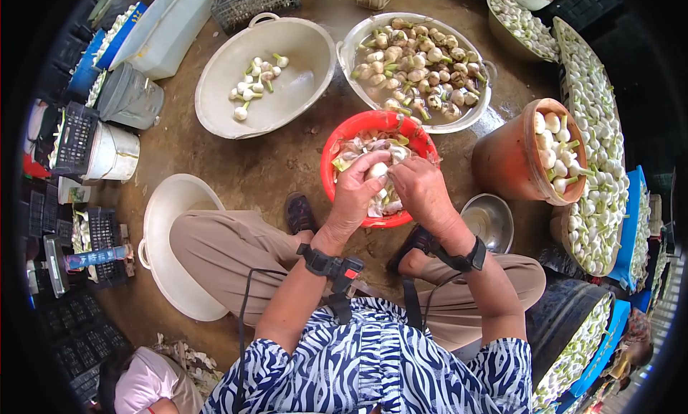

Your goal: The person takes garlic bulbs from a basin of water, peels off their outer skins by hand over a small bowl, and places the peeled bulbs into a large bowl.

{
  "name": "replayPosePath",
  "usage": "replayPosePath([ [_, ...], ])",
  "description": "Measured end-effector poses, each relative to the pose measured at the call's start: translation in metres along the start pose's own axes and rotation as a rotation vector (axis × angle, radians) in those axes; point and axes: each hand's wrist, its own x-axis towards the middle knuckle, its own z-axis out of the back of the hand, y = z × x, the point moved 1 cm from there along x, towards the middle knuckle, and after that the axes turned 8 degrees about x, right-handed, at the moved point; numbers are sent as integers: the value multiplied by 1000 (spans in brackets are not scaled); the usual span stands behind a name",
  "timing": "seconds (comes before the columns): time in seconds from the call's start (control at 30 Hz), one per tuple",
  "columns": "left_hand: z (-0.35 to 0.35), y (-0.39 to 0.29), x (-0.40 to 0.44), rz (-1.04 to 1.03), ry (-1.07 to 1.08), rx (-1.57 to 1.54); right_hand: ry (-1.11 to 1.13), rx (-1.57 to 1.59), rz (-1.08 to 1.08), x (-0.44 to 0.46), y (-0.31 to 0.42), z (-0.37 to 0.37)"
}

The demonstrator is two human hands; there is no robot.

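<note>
A white garlic bulb (377, 171) is held between my two hands above a red basin (331, 156). My left hand (356, 187) has its fingers wrapped round the bulb from the left. The fingers of my right hand (421, 188) are pinched together against the bulb's right side; part of the bulb is hidden behind them. Inside the red basin lie loose garlic skins (390, 202) and trimmings. Behind it, a large pale basin (423, 127) holds many unpeeled bulbs (423, 63), brownish and dirty. Another pale basin (215, 113) at the left holds several cleaned bulbs (252, 84).
An orange-brown bucket (502, 156) of white bulbs stands at the right, beside a small metal bowl (494, 224). Wide containers of garlic (595, 141) line the right edge. A white basin (168, 235) sits by my left knee. Another person (158, 382) is at lower left.
</note>
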Motion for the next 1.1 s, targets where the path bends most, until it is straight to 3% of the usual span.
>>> replayPosePath([
  [0.07, -1, 1, -1, -12, -3, -33, 14, -12, -70, -1, -2, -3],
  [0.17, 0, 0, 1, -162, 3, 102, -51, 219, -190, -3, -10, -5],
  [0.23, 2, -3, 5, -198, 9, -17, 38, 739, -507, -4, -13, -1],
  [0.37, -1, -5, 7, -152, -12, -25, 117, 757, -577, -5, -9, 3],
  [0.47, -1, -6, 8, -141, 51, -132, 68, 930, -660, -6, -14, -5],
  [0.6, -9, -7, 12, -135, 36, -156, 43, 937, -714, -8, -13, -11],
  [0.67, -6, -3, 16, -135, 13, -116, -92, 785, -547, -7, -12, -9],
  [0.73, 0, 0, 20, -279, -28, 609, -123, 669, -501, -5, -11, -4],
  [0.77, 1, -2, 18, -276, -24, 609, -151, 550, -457, -5, -10, -1],
  [0.83, 1, -3, 12, 158, 33, 392, -176, 458, -412, -5, -12, 0],
  [0.87, 2, 0, 12, 157, 34, 392, -201, 366, -362, -4, -12, 1],
  [0.93, 4, 7, 12, 76, 82, -217, -260, 270, -364, -4, -29, -3],
  [0.97, 3, 7, 12, 75, 81, -216, -316, 177, -369, -7, -39, -6],
  [1.03, 3, 5, 12, 47, 66, -358, -234, 127, -412, -15, -57, -6],
  [1.1, 7, 6, 15, 71, 67, -425, -123, 8, -316, -21, -64, -8],
])
